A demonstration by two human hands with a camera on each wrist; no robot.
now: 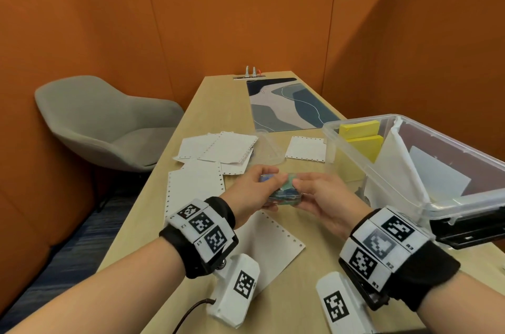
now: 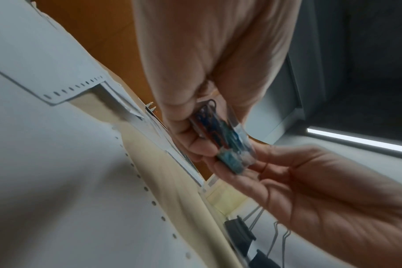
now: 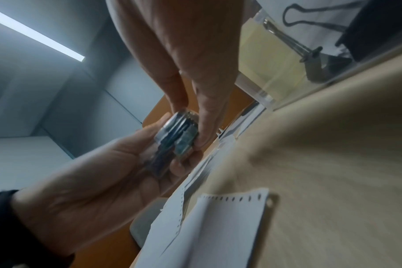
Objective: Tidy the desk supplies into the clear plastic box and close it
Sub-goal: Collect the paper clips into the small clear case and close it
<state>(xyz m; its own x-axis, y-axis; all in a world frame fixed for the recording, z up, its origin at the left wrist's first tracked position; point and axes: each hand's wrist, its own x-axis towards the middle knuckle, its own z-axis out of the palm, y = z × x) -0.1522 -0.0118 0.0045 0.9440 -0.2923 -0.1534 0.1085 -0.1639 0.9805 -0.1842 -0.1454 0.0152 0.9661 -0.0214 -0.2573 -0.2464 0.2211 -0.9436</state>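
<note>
On wooden desk [image 1: 191, 210], orange walls [image 1: 246, 5], scattered papers [image 1: 218, 148]

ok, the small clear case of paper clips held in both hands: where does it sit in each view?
Head: small clear case at lower centre, between left hand and right hand.
Left wrist: case right of centre, at the fingertips.
Right wrist: case at centre, pinched from above.
Shared landmark: perforated white paper on the desk.
</note>
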